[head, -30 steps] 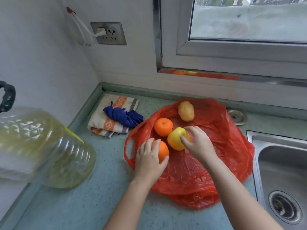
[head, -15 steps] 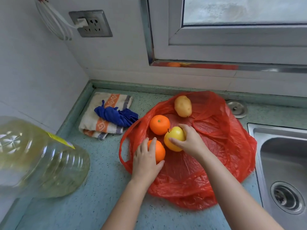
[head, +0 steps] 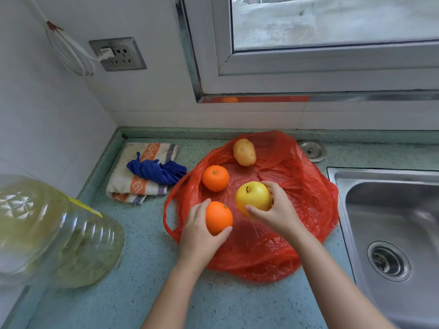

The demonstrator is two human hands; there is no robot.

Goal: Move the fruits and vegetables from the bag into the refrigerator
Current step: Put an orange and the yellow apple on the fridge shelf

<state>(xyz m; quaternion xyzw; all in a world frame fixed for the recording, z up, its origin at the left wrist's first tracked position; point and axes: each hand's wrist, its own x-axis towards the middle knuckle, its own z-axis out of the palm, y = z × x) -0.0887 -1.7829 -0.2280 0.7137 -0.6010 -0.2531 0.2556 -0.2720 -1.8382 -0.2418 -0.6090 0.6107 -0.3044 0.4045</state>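
Two oranges, one yellow apple [head: 253, 195] and one potato [head: 244, 151] are shown on one red bag [head: 308, 198]. The near orange [head: 218, 217] is clasped by the left hand [head: 199, 233], fingers curled round it; the apple is clasped likewise by the right hand [head: 276, 212]. The far orange [head: 215, 178] is left untouched.

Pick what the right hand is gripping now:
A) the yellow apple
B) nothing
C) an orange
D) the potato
A: the right hand curls round the yellow apple. The left hand holds the near orange. The potato and the far orange lie untouched on the red bag.
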